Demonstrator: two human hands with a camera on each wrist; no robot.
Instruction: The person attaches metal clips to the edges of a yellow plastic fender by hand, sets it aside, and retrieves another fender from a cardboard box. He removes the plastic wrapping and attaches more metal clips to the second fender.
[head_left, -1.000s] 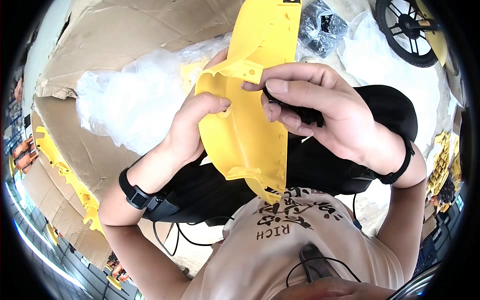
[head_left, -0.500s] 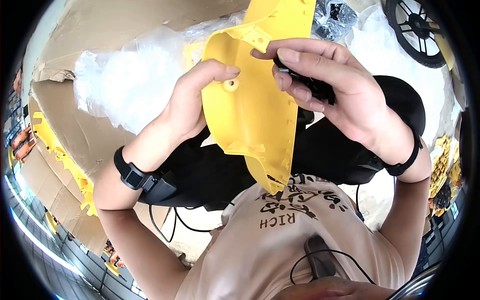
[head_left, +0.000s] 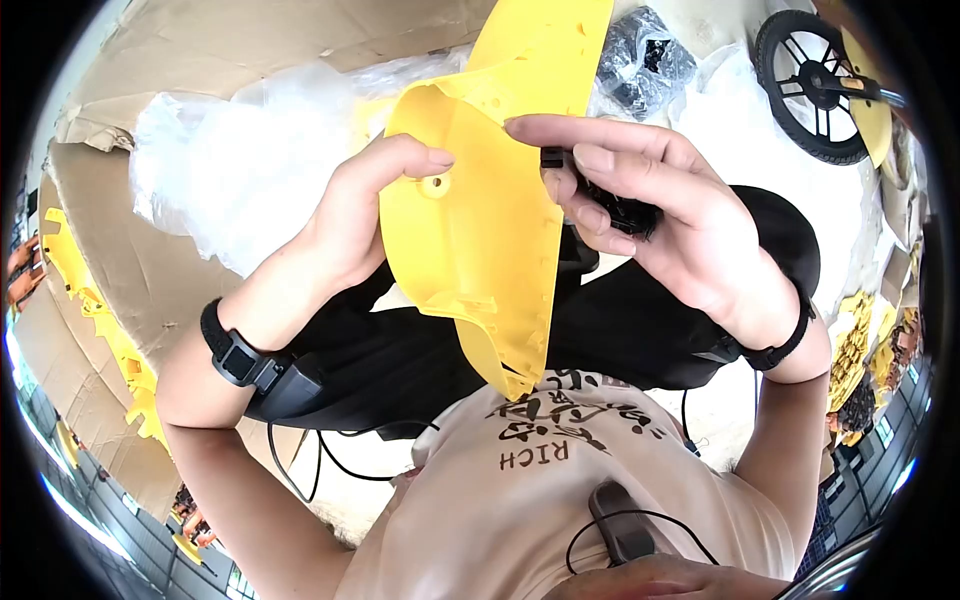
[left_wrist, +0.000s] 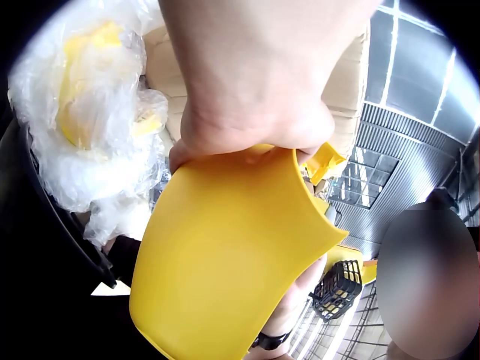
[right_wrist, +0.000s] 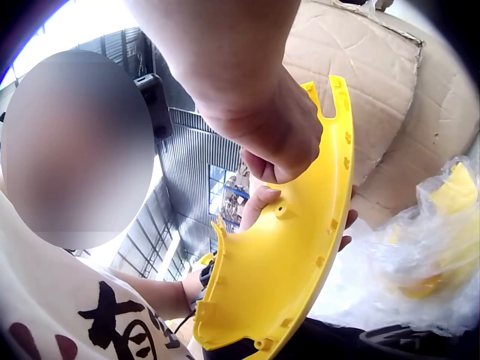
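My left hand [head_left: 345, 210] holds a curved yellow plastic shell [head_left: 475, 235] by its left edge. The thumb lies on the inner face beside a round boss with a hole; the other fingers are behind the shell. In the left wrist view the smooth outer side of the shell [left_wrist: 214, 247] shows, and the right wrist view shows its ribbed inner side [right_wrist: 281, 259]. Small black parts [head_left: 625, 212] sit in the curled fingers of my right hand [head_left: 690, 200], a square black end poking out near the fingertips. The right index finger reaches to the shell's inner face.
Clear plastic wrap [head_left: 240, 170] lies on cardboard [head_left: 180, 250] at the left. A black bagged bundle [head_left: 645, 62] and a spoked wheel [head_left: 815, 88] are at the back right. Yellow parts lie along both sides. My black-clad legs [head_left: 640, 325] are beneath the shell.
The left thumb has slid off the boss, uncovering its hole. The shell has turned slightly, hiding its small tab. The right index finger has straightened while the black parts stay in the hand.
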